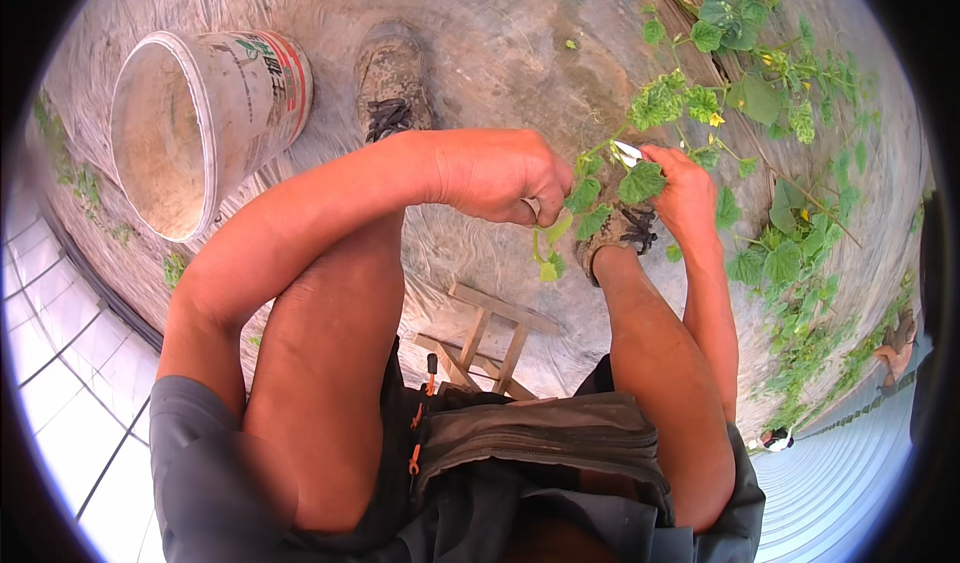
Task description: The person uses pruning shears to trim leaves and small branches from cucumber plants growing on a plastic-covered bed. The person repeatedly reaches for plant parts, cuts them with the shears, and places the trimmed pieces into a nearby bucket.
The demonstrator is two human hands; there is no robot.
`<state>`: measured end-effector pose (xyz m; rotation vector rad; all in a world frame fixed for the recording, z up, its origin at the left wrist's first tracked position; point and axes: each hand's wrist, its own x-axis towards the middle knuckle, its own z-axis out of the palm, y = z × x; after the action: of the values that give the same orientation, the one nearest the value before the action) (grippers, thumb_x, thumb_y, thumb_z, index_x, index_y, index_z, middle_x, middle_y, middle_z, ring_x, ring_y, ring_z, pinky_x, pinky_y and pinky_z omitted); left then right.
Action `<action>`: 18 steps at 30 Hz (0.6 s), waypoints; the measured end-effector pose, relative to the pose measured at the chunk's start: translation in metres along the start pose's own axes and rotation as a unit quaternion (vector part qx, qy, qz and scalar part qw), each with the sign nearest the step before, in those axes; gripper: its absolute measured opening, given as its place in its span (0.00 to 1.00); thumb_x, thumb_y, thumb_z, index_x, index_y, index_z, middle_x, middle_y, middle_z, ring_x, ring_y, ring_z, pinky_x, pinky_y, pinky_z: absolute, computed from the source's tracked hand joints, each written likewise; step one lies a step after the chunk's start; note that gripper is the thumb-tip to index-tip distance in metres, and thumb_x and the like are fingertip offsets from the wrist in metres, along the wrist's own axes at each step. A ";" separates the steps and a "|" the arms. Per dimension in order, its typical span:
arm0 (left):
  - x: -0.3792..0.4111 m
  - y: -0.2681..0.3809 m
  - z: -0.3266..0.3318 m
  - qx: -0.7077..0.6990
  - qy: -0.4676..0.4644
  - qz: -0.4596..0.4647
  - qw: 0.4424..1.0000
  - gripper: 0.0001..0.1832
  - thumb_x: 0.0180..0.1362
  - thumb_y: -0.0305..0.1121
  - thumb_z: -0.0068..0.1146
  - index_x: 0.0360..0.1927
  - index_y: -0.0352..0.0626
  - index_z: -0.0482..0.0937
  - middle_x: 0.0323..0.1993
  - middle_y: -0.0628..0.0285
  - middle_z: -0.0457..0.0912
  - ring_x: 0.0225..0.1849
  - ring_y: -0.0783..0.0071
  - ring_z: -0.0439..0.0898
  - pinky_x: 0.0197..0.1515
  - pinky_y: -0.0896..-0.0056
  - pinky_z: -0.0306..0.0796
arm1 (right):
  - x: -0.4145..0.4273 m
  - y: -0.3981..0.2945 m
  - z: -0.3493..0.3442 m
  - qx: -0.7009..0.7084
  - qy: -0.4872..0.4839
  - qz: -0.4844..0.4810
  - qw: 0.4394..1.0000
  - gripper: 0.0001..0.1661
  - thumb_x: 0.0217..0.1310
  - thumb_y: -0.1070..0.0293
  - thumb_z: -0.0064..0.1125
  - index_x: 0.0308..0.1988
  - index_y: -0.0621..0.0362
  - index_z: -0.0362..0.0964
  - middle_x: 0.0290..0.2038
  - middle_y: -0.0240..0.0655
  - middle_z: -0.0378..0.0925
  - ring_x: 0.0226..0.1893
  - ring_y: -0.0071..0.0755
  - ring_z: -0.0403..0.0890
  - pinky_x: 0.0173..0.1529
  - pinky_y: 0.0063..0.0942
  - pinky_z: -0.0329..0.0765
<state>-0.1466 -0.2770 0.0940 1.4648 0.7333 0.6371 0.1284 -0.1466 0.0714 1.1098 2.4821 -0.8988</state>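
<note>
My left hand (510, 176) comes across from the left, its fingers closed on a thin green vine stem (541, 242) with small leaves. To its right, my right hand (684, 188) grips a small tool with a white blade (627, 152); its handle is mostly hidden by the fingers, so its exact kind is unclear. The blade lies against or close behind the vine's stem. A broad green leaf (642, 182) covers part of the gap between the hands. Curled leaves and a yellow flower (715, 119) are just above my right hand.
A white plastic bucket (251, 90) with printing lies tilted at the left. Plastic film (510, 60) covers the ground. More vines (784, 263) run along the right. A wooden stool (487, 338) is beneath me, between my legs. Another person (776, 439) is far off at lower right.
</note>
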 end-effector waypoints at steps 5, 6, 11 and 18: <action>0.002 0.002 -0.003 0.017 -0.016 -0.005 1.000 0.05 0.47 0.21 0.63 0.29 0.40 0.82 0.29 0.59 0.79 0.33 0.55 0.81 0.34 0.60 0.73 | -0.004 0.016 0.010 0.005 0.021 -0.024 0.999 0.19 0.49 0.72 0.65 0.45 0.51 0.79 0.36 0.38 0.82 0.36 0.48 0.83 0.38 0.39 0.77; 0.001 0.002 -0.002 0.022 -0.021 -0.010 0.999 0.05 0.47 0.22 0.63 0.29 0.40 0.82 0.30 0.59 0.79 0.33 0.55 0.81 0.34 0.60 0.73 | -0.005 0.015 0.007 -0.014 0.013 -0.013 1.000 0.19 0.49 0.72 0.65 0.45 0.52 0.79 0.37 0.39 0.83 0.36 0.49 0.83 0.39 0.39 0.78; 0.000 0.002 0.003 0.063 -0.046 -0.032 0.996 0.03 0.47 0.24 0.61 0.27 0.42 0.81 0.30 0.59 0.79 0.34 0.53 0.81 0.34 0.57 0.73 | -0.013 -0.008 -0.050 0.008 0.066 0.103 0.992 0.17 0.49 0.72 0.65 0.43 0.54 0.79 0.37 0.41 0.83 0.35 0.48 0.84 0.40 0.38 0.79; 0.006 0.000 0.010 0.134 -0.084 -0.020 0.987 0.03 0.49 0.26 0.57 0.23 0.41 0.76 0.29 0.57 0.76 0.32 0.50 0.79 0.31 0.52 0.72 | -0.002 -0.054 -0.059 0.012 -0.027 0.005 1.000 0.16 0.50 0.67 0.67 0.42 0.55 0.79 0.35 0.41 0.82 0.35 0.48 0.83 0.39 0.41 0.79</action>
<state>-0.1347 -0.2788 0.0931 1.7239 0.7347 0.3885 0.0899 -0.1378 0.1407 1.0898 2.4270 -0.9441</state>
